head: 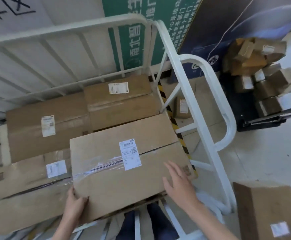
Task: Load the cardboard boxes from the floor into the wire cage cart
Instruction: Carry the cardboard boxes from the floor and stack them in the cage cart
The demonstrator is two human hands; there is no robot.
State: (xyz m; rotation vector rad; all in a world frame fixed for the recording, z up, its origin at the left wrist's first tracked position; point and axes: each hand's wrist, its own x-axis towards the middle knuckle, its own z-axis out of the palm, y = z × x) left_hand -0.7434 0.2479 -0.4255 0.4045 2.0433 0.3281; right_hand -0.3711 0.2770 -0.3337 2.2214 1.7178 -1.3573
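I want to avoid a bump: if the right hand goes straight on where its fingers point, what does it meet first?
The right hand lies open on the top box; sliding on, it probably meets that box's flap seam first, just right of the shipping label.

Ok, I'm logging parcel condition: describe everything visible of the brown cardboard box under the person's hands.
The brown cardboard box is wide and flat-topped, its flaps closed along a centre seam partly under wrinkled clear tape. A white shipping label with barcode and QR code straddles the seam. It lies slightly skewed on other brown boxes inside the white wire cage cart. The left hand grips its near left corner; the right hand lies open on top, near the right edge.
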